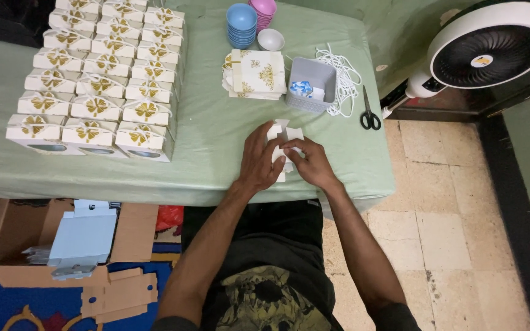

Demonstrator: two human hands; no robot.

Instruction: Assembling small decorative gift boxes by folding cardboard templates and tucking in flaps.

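White cardboard box blank [282, 138], partly folded, on the green-covered table [210, 129] near its front edge. I see my left hand [259, 160] and right hand [311, 164] both on it, fingers closed around its flaps. Just behind: stack of flat gold-patterned blanks [256, 75], grey basket [314, 83], white cord [341, 73], scissors [369, 113]. Further back: stacked bowls [241, 24]. Left, well apart: rows of finished gold-bow boxes [102, 79]. Nothing lies between hands and blank.
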